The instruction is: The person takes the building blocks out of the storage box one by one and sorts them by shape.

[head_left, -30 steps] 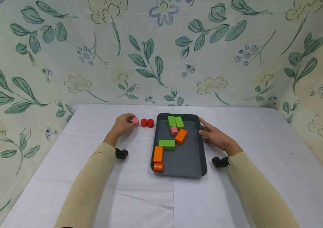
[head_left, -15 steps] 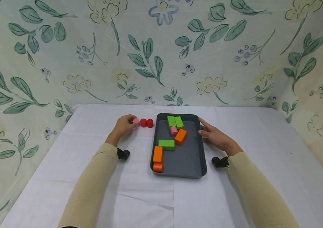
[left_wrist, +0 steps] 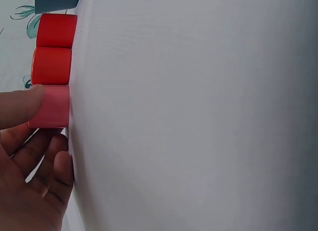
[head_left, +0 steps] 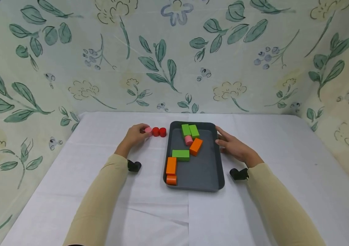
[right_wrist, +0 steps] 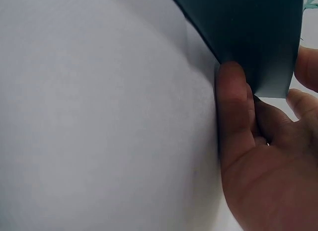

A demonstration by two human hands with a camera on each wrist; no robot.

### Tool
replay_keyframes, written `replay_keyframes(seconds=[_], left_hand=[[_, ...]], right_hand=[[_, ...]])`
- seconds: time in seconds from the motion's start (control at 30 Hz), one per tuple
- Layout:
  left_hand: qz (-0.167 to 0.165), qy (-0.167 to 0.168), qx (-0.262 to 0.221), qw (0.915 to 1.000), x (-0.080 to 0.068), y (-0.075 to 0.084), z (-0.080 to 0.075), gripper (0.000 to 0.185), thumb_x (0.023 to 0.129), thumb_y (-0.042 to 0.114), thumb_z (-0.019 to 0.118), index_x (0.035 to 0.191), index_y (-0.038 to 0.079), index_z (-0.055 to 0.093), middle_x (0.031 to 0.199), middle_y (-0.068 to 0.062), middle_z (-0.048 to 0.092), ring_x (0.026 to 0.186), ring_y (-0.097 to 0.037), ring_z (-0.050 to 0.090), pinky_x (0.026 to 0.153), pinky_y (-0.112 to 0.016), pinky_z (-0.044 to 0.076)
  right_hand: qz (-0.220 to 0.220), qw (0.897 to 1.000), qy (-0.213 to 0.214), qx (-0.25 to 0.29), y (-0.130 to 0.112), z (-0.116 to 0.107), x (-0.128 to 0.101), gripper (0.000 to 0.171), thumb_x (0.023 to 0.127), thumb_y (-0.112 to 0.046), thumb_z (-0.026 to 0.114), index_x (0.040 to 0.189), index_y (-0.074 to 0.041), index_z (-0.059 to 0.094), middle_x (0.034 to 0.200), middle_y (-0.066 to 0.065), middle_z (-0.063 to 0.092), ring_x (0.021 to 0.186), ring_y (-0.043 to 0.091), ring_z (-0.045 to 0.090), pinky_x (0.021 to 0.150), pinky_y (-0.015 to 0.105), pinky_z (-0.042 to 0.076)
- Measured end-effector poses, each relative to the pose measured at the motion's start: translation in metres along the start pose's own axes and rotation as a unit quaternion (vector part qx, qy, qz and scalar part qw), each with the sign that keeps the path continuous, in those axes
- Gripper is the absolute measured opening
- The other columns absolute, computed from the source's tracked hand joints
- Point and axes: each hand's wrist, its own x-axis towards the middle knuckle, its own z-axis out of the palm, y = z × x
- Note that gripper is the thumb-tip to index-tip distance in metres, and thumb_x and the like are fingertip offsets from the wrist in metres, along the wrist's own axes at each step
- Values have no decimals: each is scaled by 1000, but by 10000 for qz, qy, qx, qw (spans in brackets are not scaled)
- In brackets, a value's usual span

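Observation:
In the head view my left hand [head_left: 135,135] pinches a pink cylinder block [head_left: 148,131] between thumb and fingers on the white cloth. That pink block stands against a red cylinder [head_left: 155,132], and a second red cylinder [head_left: 162,132] adjoins on the right. The left wrist view shows the thumb on the near face of the pink block [left_wrist: 53,108], with the three cylinders in a row. My right hand [head_left: 233,147] rests along the right wall of a dark grey tray [head_left: 221,167], its fingers fairly straight and touching the rim; the right wrist view shows the fingertips at the tray wall [right_wrist: 263,47].
Inside the tray lie several blocks: green ones [head_left: 180,155] at the back and left, orange ones [head_left: 196,147], an orange rounded block [head_left: 171,180] at the near left corner and a pink cylinder [head_left: 188,140]. A floral cloth [head_left: 174,78] hangs behind the table.
My left hand has slid the pink cylinder slightly rightward, closing the gap to the red cylinders. The right hand and the tray have stayed in place.

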Motion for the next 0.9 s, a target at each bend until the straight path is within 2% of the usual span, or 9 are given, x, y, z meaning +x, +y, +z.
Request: replay_keyframes(seconds=[0.23,0.4,0.47,0.57,0.67,0.73,0.8,0.9], left_hand=[[-32,-171,60,9998,-1,3,-3,45,96,25,61,139,12,55,135,-14,59,122,-31,53,109,-44,48],[48,-299,118,9995,-5,6,-11,53,96,25,61,146,14,48,142,-14,55,127,-32,52,109,-46,47],[178,-113,72,9998,-7,7,-15,54,96,21,58,147,13,46,143,-14,55,127,-32,52,108,-46,48],[560,578,1,9968,-11,11,-22,47,96,15,54,143,9,50,139,-15,58,123,-33,55,103,-46,51],[1048,1382,33,9848,-16,20,-27,39,97,12,51,136,6,55,131,-15,62,117,-31,57,100,-45,52],[1340,1684,51,9766,-19,30,-29,35,98,12,50,131,6,59,128,-15,64,115,-30,58,99,-45,52],[1605,1698,110,9723,-23,43,-28,32,99,13,51,128,6,61,126,-13,65,114,-29,59,98,-44,53],[1903,1256,201,9734,-30,63,-23,27,98,13,53,121,6,66,120,-12,67,107,-28,60,92,-42,55]], right_hand=[[1,10000,12,-4,2,-1,0,75,105,-24,43,157,-40,-7,168,17,0,152,45,17,121,59,25],[-70,10000,-6,4,2,-2,1,74,105,-23,42,157,-40,-7,168,17,0,152,45,17,120,58,26],[-84,10000,-19,42,1,-1,1,74,105,-22,42,157,-40,-8,168,17,-1,152,45,17,120,58,26],[-75,10000,-20,52,1,-1,1,75,105,-22,42,157,-40,-8,168,17,-1,152,45,17,120,59,26],[-48,10000,-21,38,0,-1,1,74,105,-22,42,158,-39,-8,168,16,-1,152,45,17,120,58,26],[-21,10000,-20,27,1,-1,1,74,105,-23,41,158,-39,-7,168,16,-1,152,44,17,121,58,26],[-3,10000,-16,20,1,-2,2,73,105,-23,41,158,-39,-7,168,15,-1,152,44,17,121,58,25],[-10,10000,-21,15,3,-2,2,73,105,-24,41,158,-38,-7,168,15,-1,152,44,17,121,58,25]])
